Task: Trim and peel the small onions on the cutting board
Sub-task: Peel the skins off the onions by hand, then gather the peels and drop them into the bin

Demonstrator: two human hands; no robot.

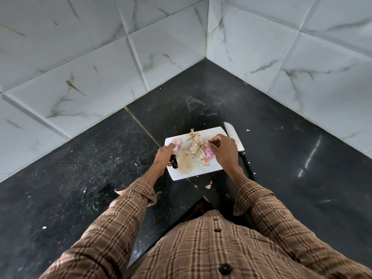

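Head view, only cam. White cutting board (201,172) sits on black counter (80,158) in a corner of marble-look wall tiles (80,67); both hands work over it.

L hand (164,156): fingers curled round a dark handle (174,162) that sticks out below the fist toward the person; blade not visible, so can't tell what tool it is. Same hand's fingertips touch a pink peeled onion (176,147) at the board's far-left corner, just beyond the knuckles.

R hand (223,150): fingers bent, pinching a bit of thin dry skin/root (211,141) at the fingertips; exact piece too small to tell. Second pink onion (209,152) lies on board just left of R hand, touching or nearly touching its fingers. Between the two hands: pile of papery peels (194,147), plus wet smear on the board nearer the person.

Big knife (236,144), pale blade, black handle, lies on counter right of R hand, alongside board's right edge, tip pointing away from the person; R wrist partly covers it. Loose peel scrap (209,185) on counter below R wrist, off the board on the near side. Small white crumbs scattered on counter either side of both arms.

Sleeves and shirt (211,248): brown plaid, cuffs unbuttoned.
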